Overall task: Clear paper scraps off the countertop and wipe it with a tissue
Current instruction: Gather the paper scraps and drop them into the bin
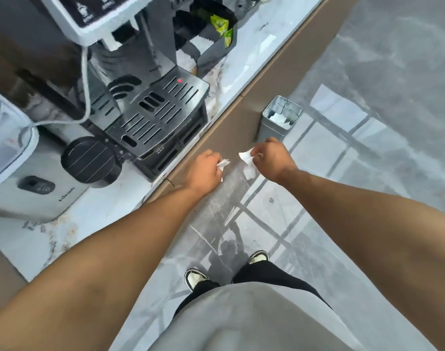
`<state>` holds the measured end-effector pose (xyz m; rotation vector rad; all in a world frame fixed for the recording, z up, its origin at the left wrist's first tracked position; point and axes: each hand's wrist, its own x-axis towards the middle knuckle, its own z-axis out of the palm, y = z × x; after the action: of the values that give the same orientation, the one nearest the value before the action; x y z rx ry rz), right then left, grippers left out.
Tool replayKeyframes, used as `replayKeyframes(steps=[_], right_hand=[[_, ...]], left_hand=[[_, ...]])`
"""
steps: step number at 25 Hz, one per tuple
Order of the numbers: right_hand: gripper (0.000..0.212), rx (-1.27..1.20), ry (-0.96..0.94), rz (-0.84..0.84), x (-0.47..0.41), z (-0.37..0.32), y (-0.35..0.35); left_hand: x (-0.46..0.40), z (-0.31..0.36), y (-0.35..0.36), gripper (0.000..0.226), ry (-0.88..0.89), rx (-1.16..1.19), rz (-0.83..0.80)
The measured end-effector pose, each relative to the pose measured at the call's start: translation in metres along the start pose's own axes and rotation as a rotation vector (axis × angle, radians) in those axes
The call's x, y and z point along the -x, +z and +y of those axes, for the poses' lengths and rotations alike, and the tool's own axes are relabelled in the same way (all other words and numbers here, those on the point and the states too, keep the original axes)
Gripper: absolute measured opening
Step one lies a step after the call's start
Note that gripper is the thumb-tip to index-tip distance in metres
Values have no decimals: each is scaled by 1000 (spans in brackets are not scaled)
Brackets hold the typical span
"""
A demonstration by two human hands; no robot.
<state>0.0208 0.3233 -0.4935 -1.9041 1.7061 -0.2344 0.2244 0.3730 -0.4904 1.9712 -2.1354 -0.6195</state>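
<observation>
Both my hands hover past the counter's front edge, over the floor. My left hand (205, 171) is closed around a white paper scrap (224, 164) that pokes out of the fist. My right hand (273, 158) pinches another white paper scrap (246, 155), with a piece hanging below it. A square metal bin (279, 120) stands on the floor against the cabinet, just beyond my right hand, and holds white scraps (279, 119). The marble countertop (244, 62) runs diagonally on the left; a long white paper piece (266, 44) lies on it farther along.
A coffee machine with a slotted drip tray (155, 110) fills the counter near my left hand. A black holder with green sachets (216, 34) stands behind it. A white appliance (36, 183) sits at the left. The glossy floor (368, 122) spreads to the right.
</observation>
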Motion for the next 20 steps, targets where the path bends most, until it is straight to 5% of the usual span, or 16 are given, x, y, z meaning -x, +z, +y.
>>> replayKeyframes(steps=[11,20], right_hand=[[19,-75,89,138,-44,141,-117],[18,-93,190,145,-135,218,-143]], left_hand=[[-119,127,35,9,58,-55,-58],[-250,160,68,9,116,-110,-123]])
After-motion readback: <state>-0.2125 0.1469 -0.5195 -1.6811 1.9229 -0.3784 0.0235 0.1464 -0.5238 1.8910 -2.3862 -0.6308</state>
